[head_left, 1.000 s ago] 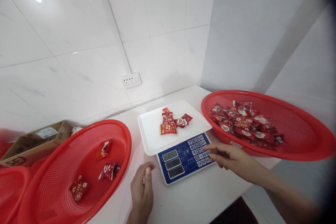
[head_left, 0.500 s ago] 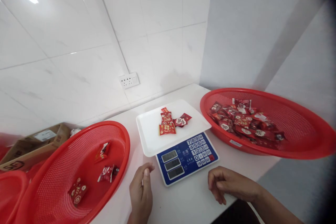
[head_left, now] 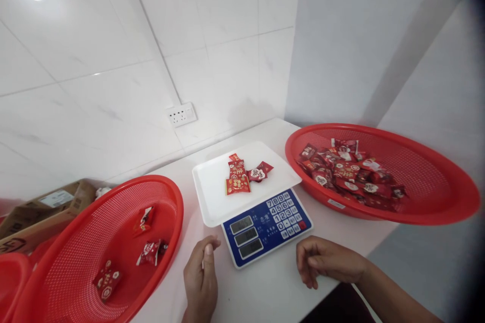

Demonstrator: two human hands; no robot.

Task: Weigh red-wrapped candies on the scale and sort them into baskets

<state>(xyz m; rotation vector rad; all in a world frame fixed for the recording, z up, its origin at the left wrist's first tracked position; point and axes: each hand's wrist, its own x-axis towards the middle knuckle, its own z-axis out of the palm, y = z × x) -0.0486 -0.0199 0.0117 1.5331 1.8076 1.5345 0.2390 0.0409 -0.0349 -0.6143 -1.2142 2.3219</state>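
Observation:
On the table stands a digital scale [head_left: 265, 234] with a blue keypad panel and a white tray [head_left: 210, 202]. Several red candy packets [head_left: 238, 176] lie on that tray, some overlapping. My left hand [head_left: 200, 277] rests at the scale's near left corner, fingers loosely curled together with the thumb on top, holding nothing. At the near right corner is my right hand [head_left: 328, 260], its fingers curled inward and nothing in them. Neither hand appears to touch the scale.
A red mesh basket [head_left: 435, 212] on the right holds a pile of wrapped candies [head_left: 352, 171]. Another red basket [head_left: 172, 202] on the left has a few packets [head_left: 149, 252]. Behind it sits a cardboard box [head_left: 76, 202]. A wall socket [head_left: 182, 114] is above the table.
The whole view has shifted slightly, so the scale and baskets appear a little further left. Both hands keep nearly the same pose, and the candies lie as before.

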